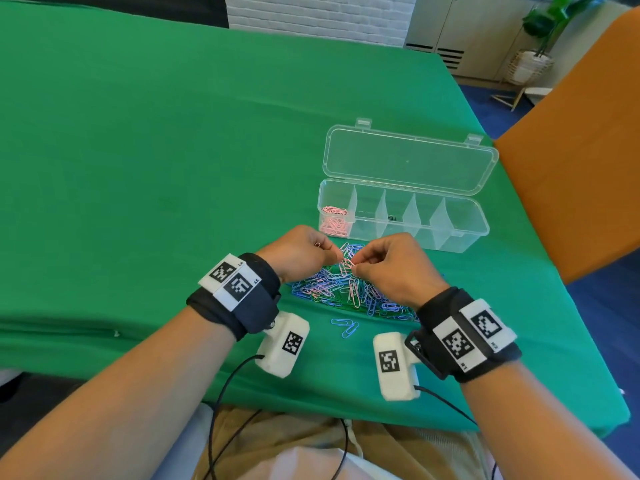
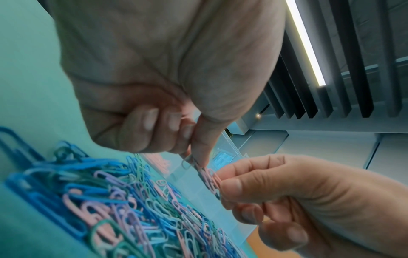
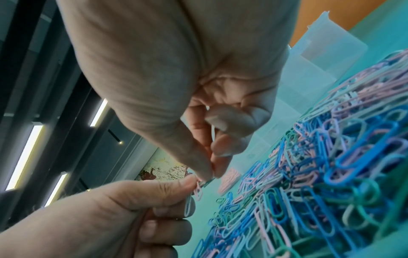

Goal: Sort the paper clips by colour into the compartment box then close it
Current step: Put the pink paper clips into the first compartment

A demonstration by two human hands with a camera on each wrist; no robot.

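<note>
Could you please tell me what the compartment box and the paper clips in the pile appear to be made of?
The clear rectangular compartment box looks like glossy, slightly frosted moulded plastic: the green cloth shows through its walls, dividers and open lid. The pastel pink, blue, purple and green paper clips in the pile look like bent wire with a smooth coloured coating, probably vinyl over metal; no bare metal shows, so the core is a guess.

Mixed-colour clip pile (image 1: 346, 289) on green cloth, open clear compartment box (image 1: 460, 216) beyond, pink clips (image 1: 334, 221) in leftmost compartment
</note>
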